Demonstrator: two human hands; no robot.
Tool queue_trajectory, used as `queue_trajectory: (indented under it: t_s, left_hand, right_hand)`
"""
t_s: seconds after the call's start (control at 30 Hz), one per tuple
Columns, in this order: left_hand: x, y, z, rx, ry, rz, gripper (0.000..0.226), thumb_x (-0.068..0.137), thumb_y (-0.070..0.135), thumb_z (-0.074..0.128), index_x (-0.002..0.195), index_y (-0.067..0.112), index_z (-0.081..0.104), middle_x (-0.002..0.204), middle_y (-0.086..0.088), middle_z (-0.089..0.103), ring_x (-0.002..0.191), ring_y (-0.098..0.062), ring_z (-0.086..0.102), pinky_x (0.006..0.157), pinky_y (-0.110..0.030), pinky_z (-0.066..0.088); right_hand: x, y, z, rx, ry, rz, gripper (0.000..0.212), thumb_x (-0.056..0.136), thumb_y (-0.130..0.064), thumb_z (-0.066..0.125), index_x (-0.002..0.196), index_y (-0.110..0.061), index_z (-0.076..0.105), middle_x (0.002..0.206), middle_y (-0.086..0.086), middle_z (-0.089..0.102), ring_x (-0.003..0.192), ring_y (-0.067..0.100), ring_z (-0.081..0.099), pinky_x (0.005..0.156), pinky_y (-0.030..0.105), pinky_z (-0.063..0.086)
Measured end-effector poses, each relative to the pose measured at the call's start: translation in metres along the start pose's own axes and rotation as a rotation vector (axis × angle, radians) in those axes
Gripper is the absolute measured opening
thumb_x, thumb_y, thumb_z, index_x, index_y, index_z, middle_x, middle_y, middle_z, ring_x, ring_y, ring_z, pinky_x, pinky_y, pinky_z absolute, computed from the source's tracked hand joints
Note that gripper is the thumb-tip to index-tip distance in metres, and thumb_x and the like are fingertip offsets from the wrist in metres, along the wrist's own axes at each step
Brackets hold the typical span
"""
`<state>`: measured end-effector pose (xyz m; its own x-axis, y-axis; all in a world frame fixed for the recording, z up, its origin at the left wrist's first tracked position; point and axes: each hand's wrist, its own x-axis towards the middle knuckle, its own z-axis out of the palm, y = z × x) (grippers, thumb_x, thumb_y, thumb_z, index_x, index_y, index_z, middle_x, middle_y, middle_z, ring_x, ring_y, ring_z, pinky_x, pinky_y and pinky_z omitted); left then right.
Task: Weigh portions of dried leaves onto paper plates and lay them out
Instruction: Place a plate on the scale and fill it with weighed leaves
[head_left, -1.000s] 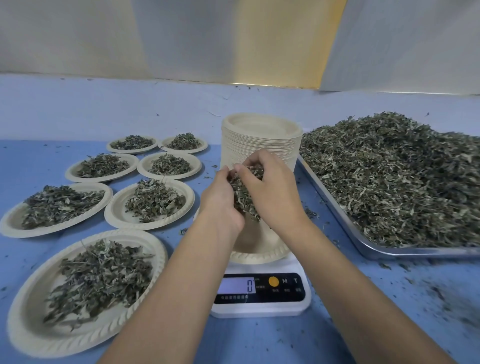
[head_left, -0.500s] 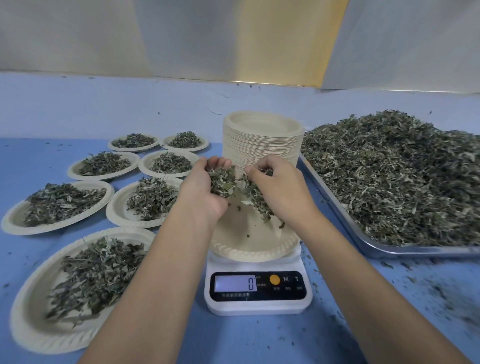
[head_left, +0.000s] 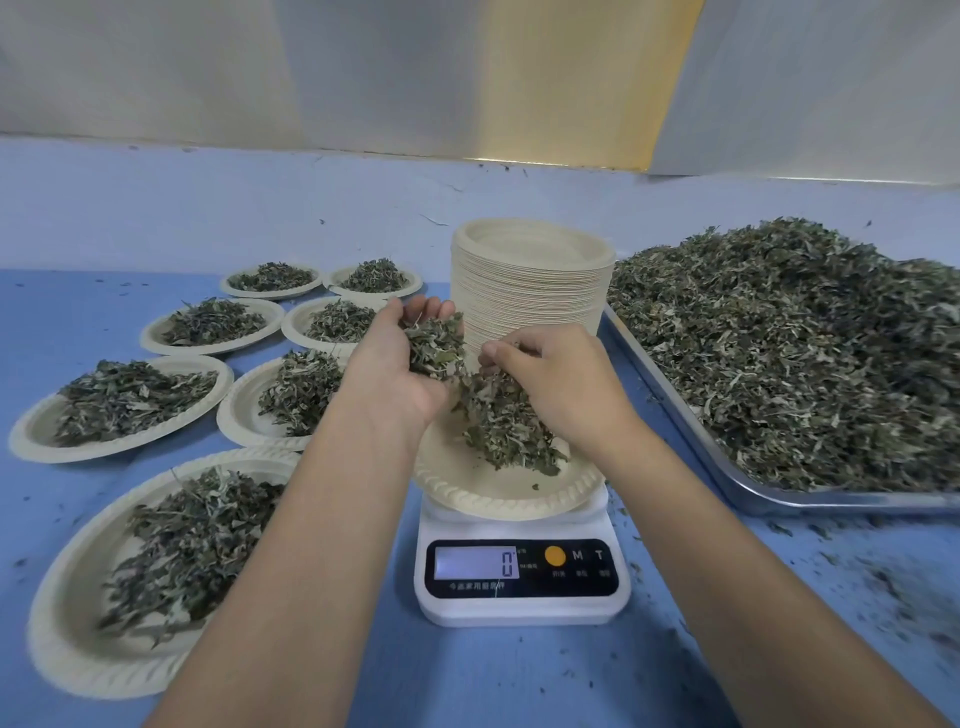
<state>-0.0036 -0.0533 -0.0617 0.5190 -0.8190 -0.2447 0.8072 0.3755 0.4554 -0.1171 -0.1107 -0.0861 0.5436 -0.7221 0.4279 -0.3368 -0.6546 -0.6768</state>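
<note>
Now, both your hands sit mid-frame above the paper plate (head_left: 498, 499) on the scale (head_left: 519, 608). Your left hand (head_left: 395, 374) is cupped round a clump of dried leaves (head_left: 434, 345). Your right hand (head_left: 561, 384), just beside it but not joined to it, has its fingers curled on more, which spill loosely onto the plate. These leaves look very light, brittle and springy, so they would likely crumble if squeezed and scatter if dropped from high up. Gather them in loose cupped handfuls from the heap (head_left: 779, 364) on the tray (head_left: 779, 496) at right, and trim the weight by pinches. Lift the filled plate level by its rim, since it will probably flex.
</note>
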Motion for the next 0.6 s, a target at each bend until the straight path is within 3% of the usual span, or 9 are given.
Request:
queue_trajectory:
  t_s: [0.1,0.23,0.37,0.47,0.6]
  left_hand:
    - [0.001,0.0,-0.001,-0.001,-0.004,0.01,0.041,0.103,0.026,0.035,0.067,0.011,0.048,0.044,-0.001,0.054,0.041,-0.011,0.054,0.049,-0.018,0.05]
    - [0.002,0.002,-0.003,0.015,0.007,0.015,0.04,0.102,0.026,0.037,0.067,0.012,0.049,0.045,0.0,0.055,0.04,-0.012,0.056,0.043,-0.018,0.05]
    - [0.004,0.002,-0.004,0.021,0.018,0.022,0.041,0.103,0.027,0.036,0.067,0.012,0.049,0.046,0.0,0.056,0.043,-0.011,0.056,0.052,-0.019,0.05]
    - [0.004,0.002,-0.005,0.018,0.031,0.016,0.04,0.102,0.028,0.037,0.068,0.012,0.05,0.047,0.0,0.057,0.043,-0.011,0.057,0.052,-0.019,0.05]
    - [0.004,0.0,-0.006,0.004,0.039,0.013,0.04,0.102,0.028,0.038,0.068,0.011,0.051,0.047,-0.001,0.057,0.044,-0.011,0.057,0.053,-0.02,0.05]
  right_hand:
    - [0.001,-0.001,-0.001,0.08,0.047,0.0,0.029,0.093,-0.025,0.059,0.084,-0.003,0.075,0.082,0.009,0.072,0.073,0.017,0.061,0.07,0.026,0.046]
    - [0.001,-0.004,0.0,0.225,0.102,0.011,0.017,0.093,-0.021,0.06,0.088,-0.014,0.075,0.086,-0.006,0.073,0.082,0.003,0.063,0.074,0.014,0.045]
    - [0.002,-0.003,0.002,0.313,0.127,0.032,0.016,0.093,-0.014,0.058,0.086,-0.022,0.071,0.088,-0.004,0.073,0.09,0.01,0.067,0.089,0.029,0.051]
    - [0.003,-0.005,0.001,0.455,0.149,0.049,0.022,0.094,-0.005,0.054,0.087,-0.021,0.068,0.088,0.0,0.072,0.088,0.014,0.07,0.091,0.037,0.053]
    - [0.003,-0.01,-0.005,0.681,0.21,0.052,0.019,0.095,-0.001,0.052,0.092,-0.011,0.068,0.087,0.001,0.072,0.081,0.009,0.071,0.083,0.024,0.055]
